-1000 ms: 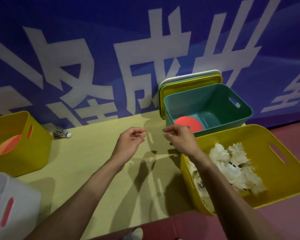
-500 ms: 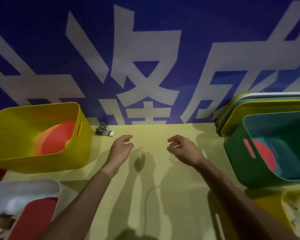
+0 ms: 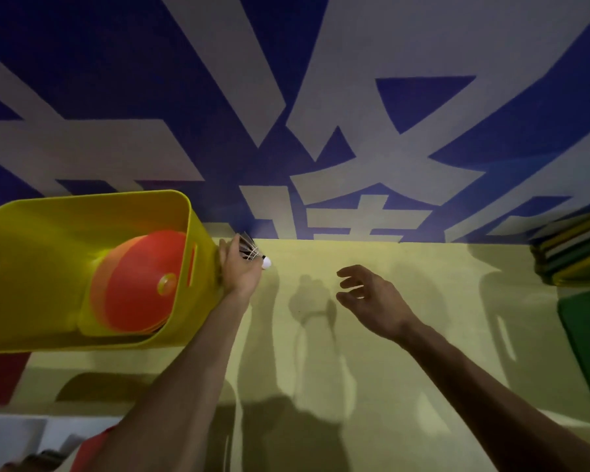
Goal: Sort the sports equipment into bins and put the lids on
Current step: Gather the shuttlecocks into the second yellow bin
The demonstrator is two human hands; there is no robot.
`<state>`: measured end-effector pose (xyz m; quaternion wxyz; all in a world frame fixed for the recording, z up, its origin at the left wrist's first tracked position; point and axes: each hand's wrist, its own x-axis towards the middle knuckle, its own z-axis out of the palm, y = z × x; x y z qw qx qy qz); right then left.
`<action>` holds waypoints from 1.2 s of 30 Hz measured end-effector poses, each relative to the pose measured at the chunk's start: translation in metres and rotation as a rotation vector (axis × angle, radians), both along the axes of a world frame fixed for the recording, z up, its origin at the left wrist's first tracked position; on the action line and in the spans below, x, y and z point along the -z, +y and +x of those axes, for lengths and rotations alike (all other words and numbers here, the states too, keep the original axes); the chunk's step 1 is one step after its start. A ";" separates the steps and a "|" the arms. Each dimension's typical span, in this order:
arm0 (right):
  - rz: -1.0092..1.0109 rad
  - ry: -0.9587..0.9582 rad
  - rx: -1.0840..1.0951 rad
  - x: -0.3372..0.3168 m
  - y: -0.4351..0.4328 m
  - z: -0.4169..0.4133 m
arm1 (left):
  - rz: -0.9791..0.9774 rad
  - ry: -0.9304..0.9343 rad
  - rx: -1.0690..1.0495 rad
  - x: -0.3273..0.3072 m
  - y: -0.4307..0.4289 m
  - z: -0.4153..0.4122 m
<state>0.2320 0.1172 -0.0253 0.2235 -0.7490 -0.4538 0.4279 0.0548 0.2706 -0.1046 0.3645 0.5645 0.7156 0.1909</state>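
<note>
- Fingers of the left hand point(image 3: 241, 270) reach the shuttlecock point(image 3: 252, 253) at the back of the yellow floor mat point(image 3: 423, 335), against the foot of the blue wall banner point(image 3: 286, 97). The hand covers the feathers from the left; the white cork tip sticks out to the right. Whether the fingers have closed on it I cannot tell.
- The left hand also sits just beside the right wall of the yellow bin point(image 3: 82, 212), which holds orange discs point(image 3: 137, 284).
- The right hand point(image 3: 372, 298) hangs over the mat, loosely spread, fingers curled, holding nothing, well apart from the shuttlecock.
- Open mat lies between the two hands and toward the camera, crossed only by shadows.
- At the right edge, stacked lids point(image 3: 573, 253) lean on the wall, with a green bin point(image 3: 586, 342) corner below them.
- The lower left corner shows a white bin point(image 3: 11, 434), partly cut off.
</note>
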 end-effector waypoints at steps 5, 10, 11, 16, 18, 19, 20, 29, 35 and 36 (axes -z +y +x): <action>-0.009 0.000 0.029 0.015 0.004 0.003 | -0.055 -0.111 -0.117 0.013 0.002 0.002; -0.032 -0.007 0.001 0.020 -0.003 0.000 | -0.030 -0.129 0.091 0.008 -0.037 0.008; -0.036 -0.007 0.002 0.019 -0.006 -0.001 | -0.026 -0.140 0.126 0.004 -0.046 0.010; 0.002 -0.024 0.055 0.001 -0.028 0.007 | 0.053 -0.239 0.352 -0.023 -0.093 0.023; 0.040 -0.070 0.067 -0.009 -0.041 0.012 | 0.067 -0.286 0.406 -0.040 -0.111 0.028; 0.055 -0.096 0.061 -0.015 -0.048 0.015 | 0.070 -0.316 0.424 -0.050 -0.120 0.031; 0.064 -0.119 0.050 -0.022 -0.057 0.018 | 0.071 -0.341 0.445 -0.061 -0.129 0.034; 0.246 -0.238 0.028 -0.096 -0.150 0.054 | 0.184 -0.479 0.604 -0.140 -0.222 0.078; 0.308 -0.238 0.036 -0.128 -0.228 0.095 | 0.273 -0.500 0.628 -0.181 -0.299 0.123; 0.330 -0.233 0.053 -0.132 -0.243 0.102 | 0.284 -0.505 0.634 -0.188 -0.312 0.133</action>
